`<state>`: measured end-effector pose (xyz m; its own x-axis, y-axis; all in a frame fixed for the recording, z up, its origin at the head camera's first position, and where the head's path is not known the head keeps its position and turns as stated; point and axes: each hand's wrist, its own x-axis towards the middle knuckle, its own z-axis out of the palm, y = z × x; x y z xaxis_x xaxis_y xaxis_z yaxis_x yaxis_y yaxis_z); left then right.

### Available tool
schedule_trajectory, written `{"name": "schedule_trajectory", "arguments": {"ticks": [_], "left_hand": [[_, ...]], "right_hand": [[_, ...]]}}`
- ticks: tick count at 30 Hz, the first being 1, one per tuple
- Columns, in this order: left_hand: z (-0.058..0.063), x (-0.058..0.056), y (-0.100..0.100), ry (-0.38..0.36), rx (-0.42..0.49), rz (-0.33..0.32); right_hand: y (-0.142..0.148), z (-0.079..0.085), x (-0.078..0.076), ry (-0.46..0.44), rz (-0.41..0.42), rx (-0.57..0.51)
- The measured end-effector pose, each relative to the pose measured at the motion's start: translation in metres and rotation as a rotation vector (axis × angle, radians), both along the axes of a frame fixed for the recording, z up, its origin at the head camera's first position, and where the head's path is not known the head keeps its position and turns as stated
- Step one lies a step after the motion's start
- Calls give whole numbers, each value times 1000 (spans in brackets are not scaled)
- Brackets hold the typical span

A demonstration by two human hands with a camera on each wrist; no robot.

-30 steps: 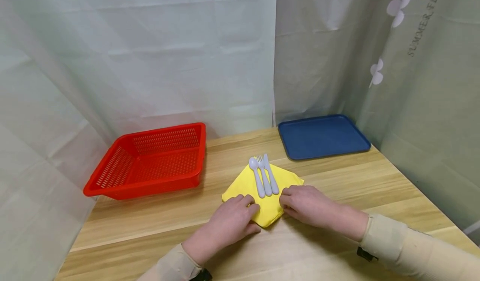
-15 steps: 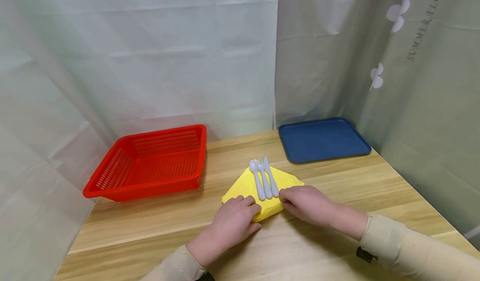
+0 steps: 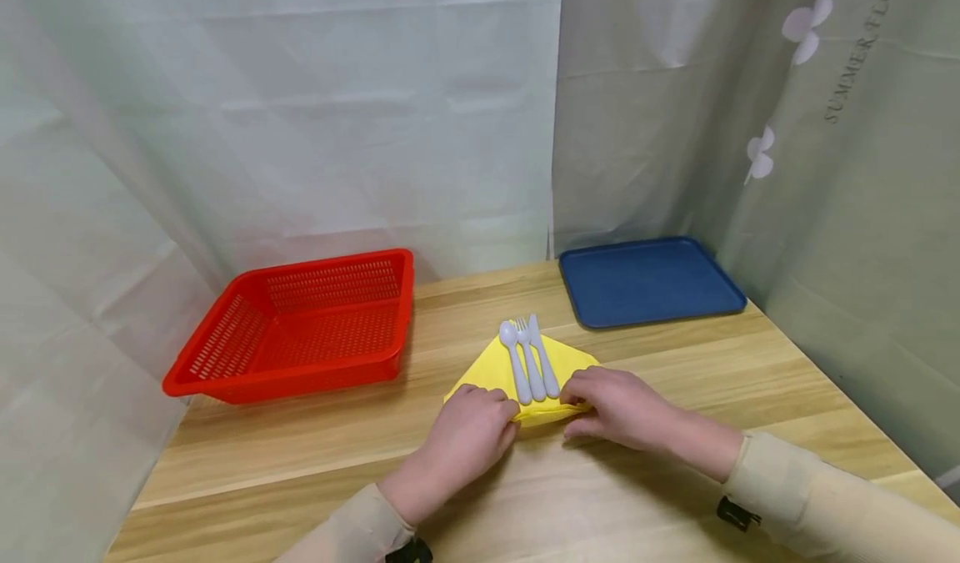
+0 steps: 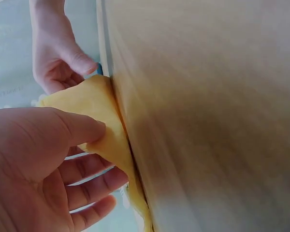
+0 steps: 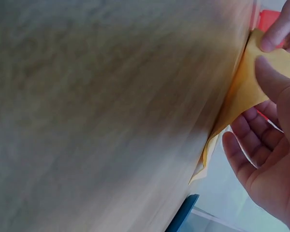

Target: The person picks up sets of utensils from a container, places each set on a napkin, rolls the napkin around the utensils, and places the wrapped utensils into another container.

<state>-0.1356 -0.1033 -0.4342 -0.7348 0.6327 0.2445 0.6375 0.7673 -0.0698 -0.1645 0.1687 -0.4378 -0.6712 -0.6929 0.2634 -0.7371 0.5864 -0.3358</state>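
Note:
A yellow cloth napkin (image 3: 483, 368) lies on the wooden table, its near edge folded up. On it rest a pale grey-purple spoon (image 3: 516, 369), fork (image 3: 533, 373) and knife (image 3: 545, 361), side by side, handles toward me. My left hand (image 3: 471, 429) pinches the near fold on the left; the left wrist view shows the thumb against the napkin's (image 4: 104, 140) near face and fingers behind. On the right, my right hand (image 3: 626, 409) holds the same fold, thumb in front and fingers at the back, near the knife handle. The fold hides part of the napkin.
A red perforated basket (image 3: 300, 384) stands at the back left of the table (image 3: 262, 454). At the back right lies a blue tray (image 3: 648, 284). Behind both hangs a pale curtain (image 3: 375, 129).
The napkin's near corner, which pointed toward me, has been folded up and away, leaving a straight near edge below the cutlery. The right thumb has come out in front of the fold.

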Motion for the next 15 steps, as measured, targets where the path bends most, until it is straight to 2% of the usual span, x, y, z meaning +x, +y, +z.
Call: {"name": "schedule_trajectory", "arguments": {"ticks": [4, 9, 15], "left_hand": [[1, -5, 0, -25, 38, -5], [1, -9, -1, -46, 86, 3], [4, -15, -1, -75, 115, 40]], "right_hand": [[-1, -1, -1, 45, 14, 0], [-7, 0, -5, 92, -13, -21], [-11, 5, -12, 60, -80, -8]]}}
